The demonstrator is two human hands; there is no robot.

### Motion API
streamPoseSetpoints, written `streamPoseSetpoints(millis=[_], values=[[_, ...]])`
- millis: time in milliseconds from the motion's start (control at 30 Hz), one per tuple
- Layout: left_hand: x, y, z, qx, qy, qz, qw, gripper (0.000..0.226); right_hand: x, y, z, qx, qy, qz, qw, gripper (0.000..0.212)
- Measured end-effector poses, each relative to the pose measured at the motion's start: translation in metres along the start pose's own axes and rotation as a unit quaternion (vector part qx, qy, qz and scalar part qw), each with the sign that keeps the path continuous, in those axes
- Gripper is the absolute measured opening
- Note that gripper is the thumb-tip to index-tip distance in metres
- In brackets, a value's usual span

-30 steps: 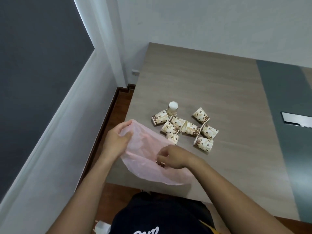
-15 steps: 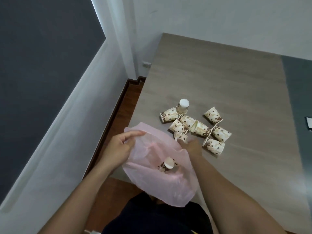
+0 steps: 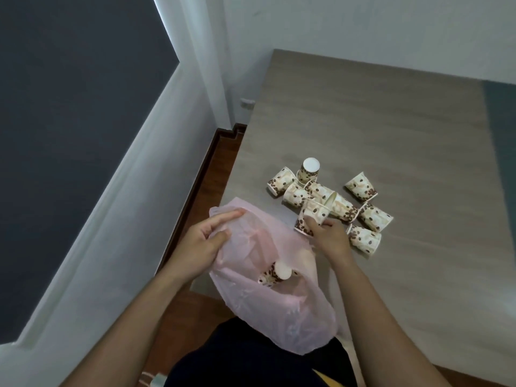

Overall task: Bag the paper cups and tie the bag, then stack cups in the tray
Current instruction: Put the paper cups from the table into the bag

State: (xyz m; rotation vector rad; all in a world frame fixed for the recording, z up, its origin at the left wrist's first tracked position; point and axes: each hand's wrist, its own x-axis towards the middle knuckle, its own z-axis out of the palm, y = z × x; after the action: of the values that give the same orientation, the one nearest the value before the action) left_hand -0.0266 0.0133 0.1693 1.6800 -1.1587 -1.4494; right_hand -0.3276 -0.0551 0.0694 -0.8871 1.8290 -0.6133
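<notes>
A thin pink plastic bag (image 3: 282,311) hangs over the near left corner of the table, its mouth held open by my left hand (image 3: 203,244) gripping the rim. One paper cup (image 3: 275,273) with a coffee-bean print lies inside the bag. My right hand (image 3: 331,237) grips another such cup (image 3: 311,219) at the near edge of the pile, just beside the bag's mouth. Several more cups (image 3: 343,208) lie on their sides on the table behind it, and one (image 3: 308,170) stands upside down at the back.
The wood-grain table (image 3: 391,135) extends far and right, with a dark green strip (image 3: 502,152) along its right side. Left of the table are a wooden floor strip (image 3: 220,152), a white wall and a dark panel. No tray is in view.
My right hand left the bag, where it dropped a cup, reached to the pile and closed on another cup. The bag hangs lower and more open.
</notes>
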Motion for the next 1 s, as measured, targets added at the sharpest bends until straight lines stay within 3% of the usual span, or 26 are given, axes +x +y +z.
streamPoseSetpoints(millis=[67,100,167,233,267,300,467,600,700,767,900,1000], values=[[0.006,0.0,0.001,0.0,-0.01,0.003,1.0,0.053,-0.029,-0.026,-0.017,0.166,-0.025,0.008,0.986,0.047],[0.009,0.0,0.003,0.004,-0.016,0.007,1.0,0.055,-0.043,-0.036,-0.023,0.287,-0.06,0.018,0.956,0.044],[0.016,0.004,0.007,0.011,-0.023,0.01,1.0,0.059,-0.073,-0.053,-0.03,0.48,-0.159,0.026,0.862,0.047],[0.021,0.01,0.012,-0.002,-0.018,0.002,1.0,0.061,-0.094,-0.052,-0.025,0.54,-0.264,0.026,0.799,0.075],[0.023,0.012,0.015,-0.016,-0.013,-0.007,1.0,0.062,-0.1,-0.045,-0.018,0.535,-0.308,0.022,0.787,0.085],[0.025,0.013,0.018,-0.03,-0.005,-0.017,0.999,0.062,-0.108,-0.039,-0.009,0.514,-0.338,0.022,0.788,0.087],[0.032,0.024,0.022,-0.067,0.087,-0.048,0.993,0.057,-0.108,-0.004,0.044,0.287,-0.273,0.035,0.918,0.057],[0.029,0.035,0.019,-0.108,0.068,-0.068,0.989,0.056,-0.098,0.007,0.062,0.076,-0.245,-0.006,0.967,0.059],[0.025,0.043,0.014,-0.162,0.035,-0.066,0.984,0.054,-0.085,0.014,0.07,-0.064,-0.207,-0.035,0.976,0.069],[0.023,0.049,0.011,-0.194,0.005,-0.055,0.979,0.054,-0.085,0.005,0.072,-0.154,-0.219,-0.036,0.963,0.079],[0.024,0.056,0.008,-0.23,-0.016,-0.039,0.972,0.051,-0.087,-0.014,0.073,-0.176,-0.262,-0.052,0.947,0.066],[0.031,0.053,0.003,-0.224,0.012,-0.038,0.974,0.049,-0.079,-0.011,0.078,-0.237,-0.286,-0.015,0.928,0.085]])
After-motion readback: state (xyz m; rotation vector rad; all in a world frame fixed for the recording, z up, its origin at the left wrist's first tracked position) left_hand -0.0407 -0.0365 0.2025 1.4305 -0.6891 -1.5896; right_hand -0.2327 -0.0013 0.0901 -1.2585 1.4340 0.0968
